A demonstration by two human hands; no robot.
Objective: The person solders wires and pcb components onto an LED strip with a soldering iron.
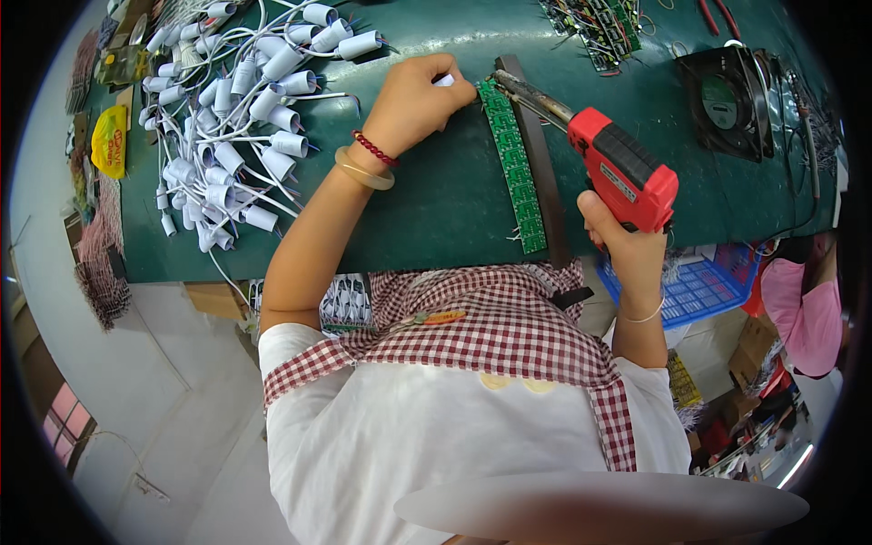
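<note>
One green circuit strip (pixel 513 168), upper centre of the frame, running lengthwise from top to bottom on the green worktop (pixel 409 222). One dark bar (pixel 542 173), just beside the strip's right edge. One left hand (pixel 418 98), upper centre, fingers drawn closed around a small white piece (pixel 444 81), mostly hidden; fingertips near the strip's top end. One right hand (pixel 627 241), right of centre, wrapped around the grip of a red-and-black soldering gun (pixel 622 168); its tip points to upper left, at the strip's top end, contact not certain.

Many white sockets (pixel 282 64) with white cables, heaped at upper left. One yellow bag (pixel 109 141), left of that heap. Several loose circuit boards (pixel 595 27), top edge, right of centre. One pair of red handles (pixel 719 16), upper right. One black fan (pixel 724 104), below those. One blue basket (pixel 695 295), right side, below the worktop's edge. One pink sleeve (pixel 799 309) of another person, far right.
</note>
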